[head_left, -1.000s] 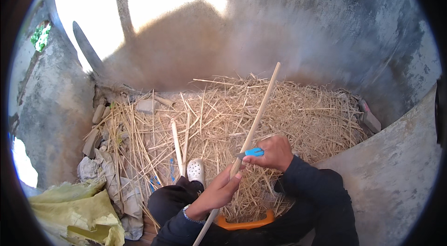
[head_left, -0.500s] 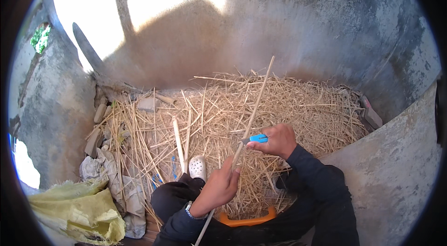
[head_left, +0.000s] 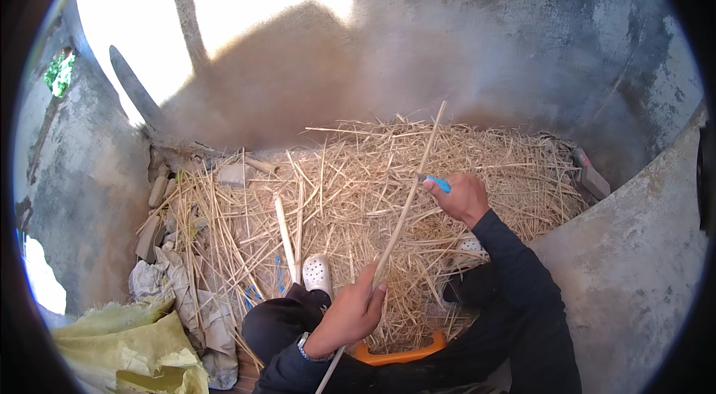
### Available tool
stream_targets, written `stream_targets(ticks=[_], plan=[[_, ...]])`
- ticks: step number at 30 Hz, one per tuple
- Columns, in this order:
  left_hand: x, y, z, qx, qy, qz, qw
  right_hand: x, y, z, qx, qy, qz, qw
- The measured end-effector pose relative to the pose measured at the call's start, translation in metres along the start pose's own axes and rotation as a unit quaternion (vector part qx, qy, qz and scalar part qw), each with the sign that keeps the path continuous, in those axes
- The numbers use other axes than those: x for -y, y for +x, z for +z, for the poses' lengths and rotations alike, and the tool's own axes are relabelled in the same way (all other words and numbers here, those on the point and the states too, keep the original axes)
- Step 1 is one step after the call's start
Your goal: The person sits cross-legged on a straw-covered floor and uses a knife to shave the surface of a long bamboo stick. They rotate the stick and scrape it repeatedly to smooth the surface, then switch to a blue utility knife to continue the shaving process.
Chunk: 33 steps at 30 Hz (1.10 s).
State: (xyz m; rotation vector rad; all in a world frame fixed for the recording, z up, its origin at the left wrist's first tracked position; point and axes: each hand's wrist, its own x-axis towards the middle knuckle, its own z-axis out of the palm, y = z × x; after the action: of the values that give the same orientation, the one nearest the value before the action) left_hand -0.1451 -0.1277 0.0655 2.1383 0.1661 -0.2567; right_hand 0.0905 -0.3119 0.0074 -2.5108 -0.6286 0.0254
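Observation:
My left hand (head_left: 349, 313) is closed around the lower part of a long, thin bamboo strip (head_left: 406, 207). The strip slants from below my left wrist up and away to the right, over the straw. My right hand (head_left: 461, 197) grips a utility knife (head_left: 438, 184) with a blue handle. Its blade end meets the strip well above my left hand, though the contact is too small to see clearly. Most of the handle is hidden in my right fist.
Loose straw and shavings (head_left: 492, 163) cover the ground before me. Split bamboo pieces (head_left: 285, 234) lie near my white clog (head_left: 316, 273). An orange plastic edge (head_left: 399, 355) shows between my legs. Yellow sacking (head_left: 134, 345) lies at lower left; a concrete wall (head_left: 462, 36) rises behind.
My right hand has moved up and away along the strip with the knife, and its handle has turned. My left hand keeps its hold in nearly the same place.

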Motion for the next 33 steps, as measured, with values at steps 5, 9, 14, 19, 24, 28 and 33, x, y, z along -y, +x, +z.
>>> stream_targets(ticks=[5,9,14,19,24,28,33], plan=[[-0.003,0.000,-0.010,-0.029,-0.025,0.011,0.999,0.046,-0.042,0.019,-0.016,0.019,-0.204,0.979],[0.002,0.003,-0.001,-0.048,-0.016,0.046,0.998,0.033,-0.022,0.004,-0.016,0.006,-0.105,0.994],[0.001,0.003,-0.001,-0.046,-0.014,0.050,0.998,0.044,-0.045,0.016,-0.018,0.010,-0.176,0.984],[-0.004,0.004,0.000,-0.015,0.023,-0.002,1.000,0.018,-0.015,0.016,-0.029,0.033,-0.096,0.994],[0.001,0.004,-0.003,-0.024,-0.007,0.019,0.999,0.043,-0.036,0.007,-0.020,-0.045,-0.174,0.984],[0.006,0.005,0.006,-0.020,0.004,0.056,0.998,-0.004,0.010,-0.004,-0.057,-0.038,-0.012,0.998],[0.005,-0.001,0.000,0.001,-0.001,0.007,1.000,0.036,-0.029,0.001,-0.025,-0.013,-0.136,0.990]])
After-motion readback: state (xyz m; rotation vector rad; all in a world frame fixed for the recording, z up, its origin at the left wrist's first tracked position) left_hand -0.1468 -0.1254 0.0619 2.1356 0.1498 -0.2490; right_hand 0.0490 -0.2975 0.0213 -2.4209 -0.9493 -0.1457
